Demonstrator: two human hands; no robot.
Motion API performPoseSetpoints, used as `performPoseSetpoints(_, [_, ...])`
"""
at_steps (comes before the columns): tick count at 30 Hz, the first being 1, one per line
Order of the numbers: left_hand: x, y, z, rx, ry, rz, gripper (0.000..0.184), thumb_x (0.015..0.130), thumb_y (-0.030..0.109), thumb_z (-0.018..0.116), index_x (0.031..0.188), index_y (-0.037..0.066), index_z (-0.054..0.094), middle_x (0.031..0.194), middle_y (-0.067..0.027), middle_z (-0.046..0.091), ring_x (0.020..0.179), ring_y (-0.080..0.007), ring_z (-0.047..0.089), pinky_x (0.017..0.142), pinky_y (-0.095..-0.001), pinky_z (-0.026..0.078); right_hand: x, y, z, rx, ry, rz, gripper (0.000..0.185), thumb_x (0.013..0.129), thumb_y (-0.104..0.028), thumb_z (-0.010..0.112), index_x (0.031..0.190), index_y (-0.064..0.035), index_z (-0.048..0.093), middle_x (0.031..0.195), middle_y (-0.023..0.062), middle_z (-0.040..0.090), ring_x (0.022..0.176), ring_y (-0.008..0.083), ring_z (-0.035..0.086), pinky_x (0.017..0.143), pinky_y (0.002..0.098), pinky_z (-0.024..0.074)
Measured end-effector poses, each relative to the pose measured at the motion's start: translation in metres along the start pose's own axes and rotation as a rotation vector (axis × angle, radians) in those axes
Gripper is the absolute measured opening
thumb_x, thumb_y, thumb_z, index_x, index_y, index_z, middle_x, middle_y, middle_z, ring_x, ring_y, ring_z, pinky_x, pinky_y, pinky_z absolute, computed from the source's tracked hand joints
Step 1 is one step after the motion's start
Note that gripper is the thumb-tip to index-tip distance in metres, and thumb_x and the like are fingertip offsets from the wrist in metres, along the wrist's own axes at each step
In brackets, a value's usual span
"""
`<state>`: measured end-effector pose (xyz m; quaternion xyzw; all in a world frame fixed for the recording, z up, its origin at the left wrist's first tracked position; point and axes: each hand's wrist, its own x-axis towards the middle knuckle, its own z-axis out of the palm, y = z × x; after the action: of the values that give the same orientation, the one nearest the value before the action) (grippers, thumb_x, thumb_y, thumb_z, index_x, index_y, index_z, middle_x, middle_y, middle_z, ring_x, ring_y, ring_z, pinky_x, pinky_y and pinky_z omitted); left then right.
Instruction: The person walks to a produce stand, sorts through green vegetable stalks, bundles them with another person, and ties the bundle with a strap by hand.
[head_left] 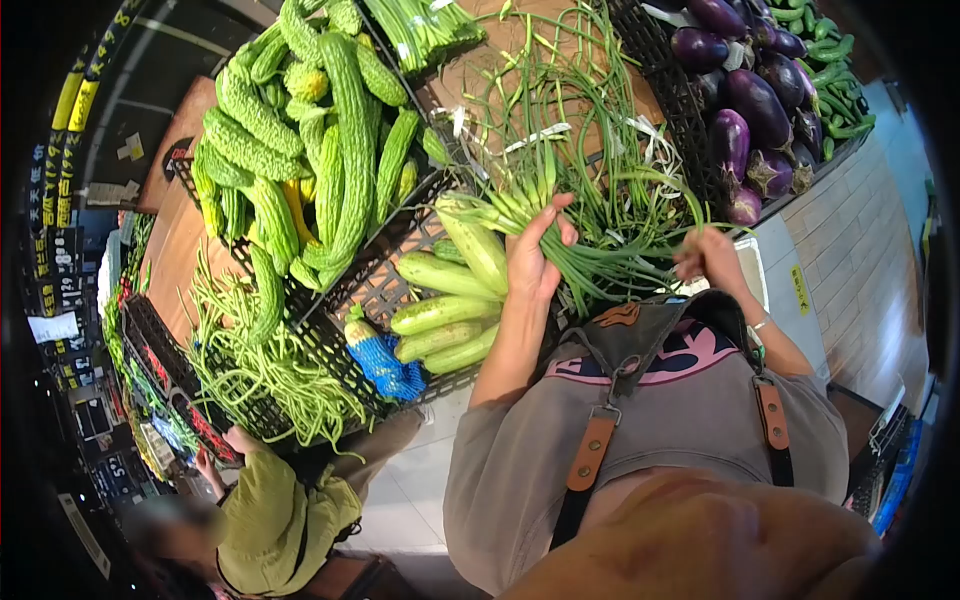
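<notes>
With twelve at the top of the view, the left hand [535,250] was closed around a scallion bunch [590,262], its grip nearer the thick bulb ends [500,208] than the green tips. The bunch's long axis ran slantwise, bulb ends between nine and ten o'clock, greens toward three to four. The right hand [708,257] was level with the left at about three o'clock, apart from it and on the greens' side, so it was the nearer one to the tips. Its fingers were drawn in narrow at the end of a pale stalk [683,190], which it appeared to pinch, though blur hid the exact contact. Loose scallions [600,195] sprawled over the surface [440,97] at one o'clock from the left hand; pale green zucchini [440,312] lay at eight, bitter melons [345,140] at ten, and eggplants [757,105] at two.
</notes>
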<state>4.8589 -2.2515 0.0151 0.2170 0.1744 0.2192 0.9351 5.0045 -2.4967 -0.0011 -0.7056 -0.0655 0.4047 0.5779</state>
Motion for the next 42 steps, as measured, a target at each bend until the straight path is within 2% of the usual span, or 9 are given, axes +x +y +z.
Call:
performPoseSetpoints(2, [0.000,0.001,0.004,-0.022,0.010,0.001,0.029,0.082,0.003,0.055,0.109,-0.004,0.048,0.092,-0.0166,0.062,0.059,-0.0188,0.053,0.056,-0.0302,0.043,-0.002,0.010,-0.016,-0.222,-0.073,0.085,0.030,0.088,-0.033,0.051,0.076,-0.0050,0.055,0.068,0.0112,0.063,0.052,0.0149,0.059,0.047,0.0262,0.0465])
performPoseSetpoints(4, [0.006,-0.002,-0.001,-0.038,0.004,-0.033,0.028,0.082,0.003,0.055,0.109,-0.004,0.048,0.090,-0.0156,0.061,0.059,-0.0188,0.053,0.056,-0.0301,0.043,-0.015,-0.012,-0.025,-1.260,-0.323,-0.127,0.037,0.085,-0.035,0.053,0.064,-0.0046,0.056,0.058,0.0115,0.061,0.049,0.0176,0.057,0.047,0.0312,0.0443])
performPoseSetpoints(7, [0.011,-0.003,0.003,-0.013,0.009,-0.089,0.023,0.083,0.004,0.052,0.105,-0.001,0.048,0.087,-0.0090,0.059,0.059,-0.0162,0.048,0.056,-0.0281,0.037,-0.013,-0.081,-0.010,-1.044,-0.209,0.019,0.039,0.085,-0.036,0.053,0.064,-0.0031,0.057,0.056,0.0127,0.057,0.053,0.0256,0.057,0.051,0.0370,0.0428])
performPoseSetpoints(13, [0.011,-0.004,0.014,0.004,0.053,-0.107,0.017,0.083,0.004,0.051,0.099,-0.003,0.049,0.076,-0.0076,0.055,0.056,-0.0150,0.044,0.054,-0.0273,0.035,0.071,-0.123,0.041,-1.001,0.149,-0.667,0.030,0.082,-0.032,0.058,0.078,-0.0028,0.058,0.062,0.0119,0.056,0.060,0.0286,0.056,0.056,0.0366,0.0421])
performPoseSetpoints(21, [-0.004,0.008,-0.001,0.062,0.081,-0.099,0.022,0.085,0.009,0.059,0.104,0.001,0.051,0.063,-0.0033,0.047,0.053,-0.0139,0.043,0.052,-0.0265,0.035,0.220,-0.106,0.082,-1.288,0.379,-0.659,0.037,0.078,-0.037,0.061,0.091,-0.0026,0.056,0.083,0.0146,0.063,0.079,0.0354,0.061,0.069,0.0470,0.0475])
performPoseSetpoints(29, [0.007,0.006,-0.003,-0.027,0.220,-0.108,0.019,0.085,0.012,0.060,0.096,-0.002,0.054,0.060,-0.0037,0.046,0.053,-0.0162,0.045,0.052,-0.0285,0.037,0.196,-0.135,0.075,-0.898,0.275,-0.588,0.020,0.079,-0.022,0.061,0.080,-0.0023,0.055,0.071,0.0112,0.061,0.067,0.0254,0.062,0.062,0.0343,0.0472])
performPoseSetpoints(32, [0.012,0.004,-0.001,0.013,0.198,-0.110,0.017,0.084,0.012,0.063,0.088,-0.002,0.054,0.060,-0.0038,0.046,0.053,-0.0173,0.045,0.052,-0.0293,0.038,0.194,-0.135,0.063,-0.088,-0.089,-0.426,0.017,0.087,-0.019,0.057,0.088,-0.0020,0.055,0.068,0.0032,0.059,0.057,0.0095,0.056,0.050,0.0230,0.0416])
performPoseSetpoints(36, [0.012,0.003,0.001,0.032,0.169,-0.121,0.015,0.083,0.012,0.064,0.083,0.001,0.053,0.059,-0.0022,0.044,0.053,-0.0170,0.044,0.052,-0.0292,0.038,0.151,-0.151,0.059,0.044,-0.167,-0.338,0.025,0.091,-0.021,0.052,0.102,0.0002,0.056,0.065,-0.0001,0.053,0.055,0.0074,0.050,0.049,0.0194,0.0387])
performPoseSetpoints(42, [0.008,0.000,0.001,-0.004,0.144,-0.111,0.016,0.087,0.018,0.059,0.087,0.003,0.053,0.059,-0.0003,0.040,0.054,-0.0152,0.041,0.054,-0.0278,0.035,0.136,-0.139,0.041,-0.044,-0.292,-0.180,0.026,0.093,-0.022,0.047,0.092,0.0003,0.059,0.060,-0.0013,0.051,0.050,0.0066,0.047,0.046,0.0204,0.0375])
